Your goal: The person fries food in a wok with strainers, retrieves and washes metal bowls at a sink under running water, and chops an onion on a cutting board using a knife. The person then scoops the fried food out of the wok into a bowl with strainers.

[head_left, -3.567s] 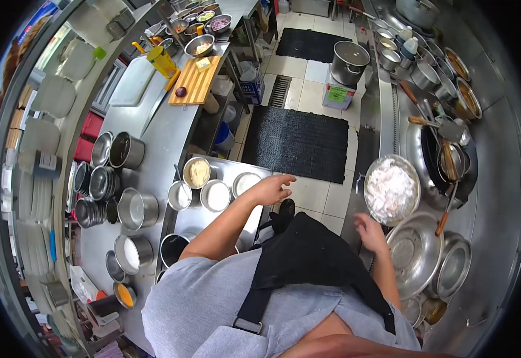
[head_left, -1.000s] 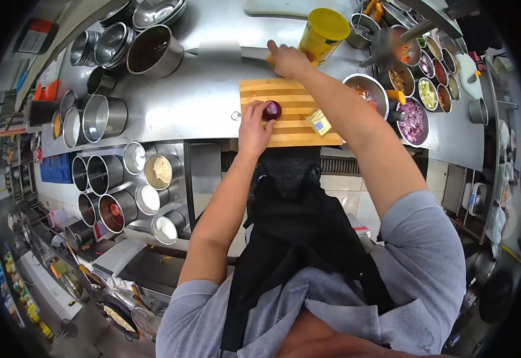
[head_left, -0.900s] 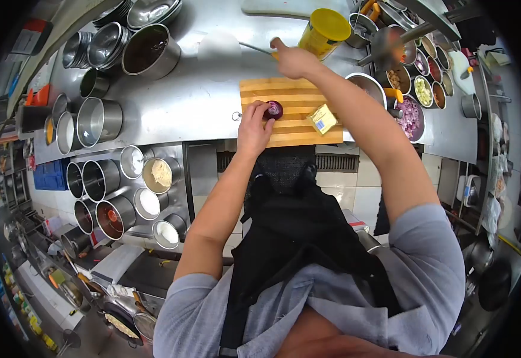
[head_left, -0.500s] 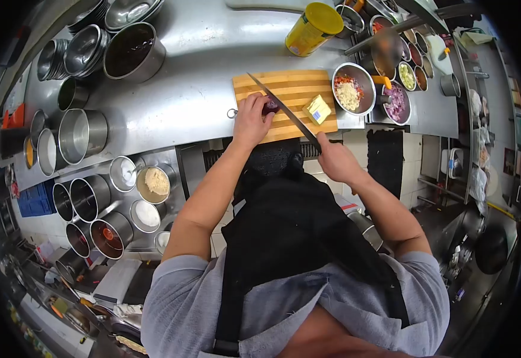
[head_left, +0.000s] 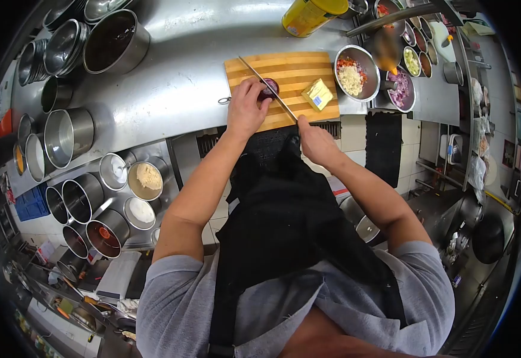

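On the striped wooden cutting board (head_left: 302,67) lies a dark red onion (head_left: 270,89), partly covered by fingers. My left hand (head_left: 247,111) is closed on its left side, fingertips curled over it. My right hand (head_left: 320,145) grips the handle of a long kitchen knife (head_left: 284,106). The blade crosses the board diagonally, its tip toward the far left, and passes over or against the onion's right side; I cannot tell how deep it is. A yellow-wrapped block (head_left: 318,94), looking like butter, sits on the board's right side.
Right of the board stands a metal bowl (head_left: 374,65) of chopped red and pale pieces, beside a container of chopped purple onion (head_left: 400,90). A yellow tin (head_left: 308,18) is behind the board. Metal pots (head_left: 69,137) and a pot of dark liquid (head_left: 117,42) stand left.
My right hand has moved left, bringing the knife closer over the onion at a steeper angle. My left hand stays on the onion. The whole view has shifted slightly.
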Demonstrator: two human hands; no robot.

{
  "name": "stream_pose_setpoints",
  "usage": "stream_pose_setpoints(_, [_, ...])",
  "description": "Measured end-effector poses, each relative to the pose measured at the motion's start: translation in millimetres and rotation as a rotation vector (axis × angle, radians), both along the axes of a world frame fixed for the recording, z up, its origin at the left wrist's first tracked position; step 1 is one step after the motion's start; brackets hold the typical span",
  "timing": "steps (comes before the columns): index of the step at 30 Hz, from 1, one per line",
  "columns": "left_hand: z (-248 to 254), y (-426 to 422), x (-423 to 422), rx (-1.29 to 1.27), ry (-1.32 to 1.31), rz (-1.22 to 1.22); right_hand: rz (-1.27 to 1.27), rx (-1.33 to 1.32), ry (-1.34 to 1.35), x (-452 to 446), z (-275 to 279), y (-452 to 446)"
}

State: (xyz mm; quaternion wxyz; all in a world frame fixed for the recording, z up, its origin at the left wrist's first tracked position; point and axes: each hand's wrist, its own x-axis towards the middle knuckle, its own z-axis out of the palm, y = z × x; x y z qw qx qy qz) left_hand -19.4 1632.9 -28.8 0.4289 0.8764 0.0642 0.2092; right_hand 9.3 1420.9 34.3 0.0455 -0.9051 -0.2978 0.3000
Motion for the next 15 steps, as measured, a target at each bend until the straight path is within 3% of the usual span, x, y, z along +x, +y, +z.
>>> stream_pose_setpoints(3, [9.1, -13.9, 1.0, 0.042, 0.001, 0.114, -0.033, 0.109, 0.011, 24.0, -22.0, -6.2])
stream_pose_setpoints(5, [15.6, -23.1, 11.1, 0.096, -0.005, 0.064, -0.372, 0.291, 0.647, 45.8, -9.9, -16.4])
stream_pose_setpoints(7, [15.7, -20.0, 23.9, 0.158, -0.012, 0.022, -0.430, 0.335, 0.691, 45.3, -2.6, -24.0])
stream_pose_setpoints(9, [11.1, -11.8, 31.9, 0.421, 0.127, -0.313, -0.245, 0.281, 0.415, 42.5, 18.6, -38.7])
stream_pose_setpoints(10, [11.0, -3.0, 30.5, 0.444, 0.164, -0.386, -0.244, 0.291, 0.419, 38.2, 29.1, -49.7])
stream_pose_setpoints(11, [12.0, 2.0, 26.7, 0.458, 0.167, -0.389, -0.110, 0.180, 0.217, 33.5, 39.0, -63.4])
stream_pose_setpoints(12, [16.4, 5.4, 21.3, 0.314, 0.083, -0.358, 0.015, 0.070, 0.014, 29.7, 48.0, -75.6])
stream_pose_setpoints(13, [21.9, 7.0, 16.0, 0.166, 0.002, -0.332, 0.002, 0.085, 0.017, 27.3, 57.7, -87.0])
stream_pose_setpoints(15, [27.0, 4.3, 9.1, 0.155, 0.053, -0.261, 0.047, -0.064, 0.042, 22.8, 75.8, -107.4])
